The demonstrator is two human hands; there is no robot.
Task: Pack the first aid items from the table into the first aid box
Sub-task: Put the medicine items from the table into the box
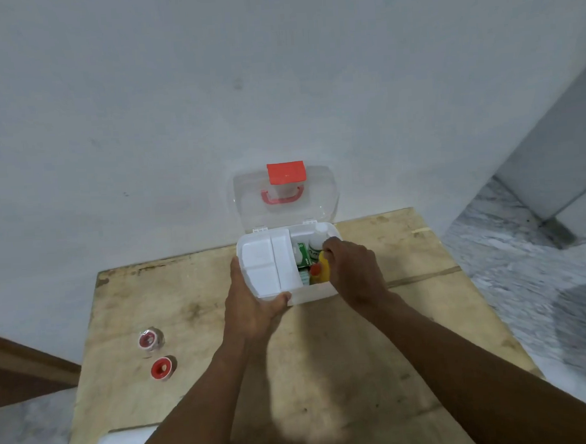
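White plastic: first aid box, lid tilted back toward the wall, divided tray lifted and shifted over its left half.
Left hand: closed on the tray's near-left corner, thumb on the front edge, holding it clear of the opening.
Right hand: fingertips closed on the yellow bottle, orange cap toward the wrist, lowered into the open right compartment.
Beside the bottle: green packet and white bottle, just left of and beyond the right fingers.
Step in hand, judged: seat bottle flat against the box wall, leaving room so the tray drops level.
Left of the left forearm: two red-cored tape rolls on the tabletop, unpacked.
Near left elbow: white strip, unclear what.
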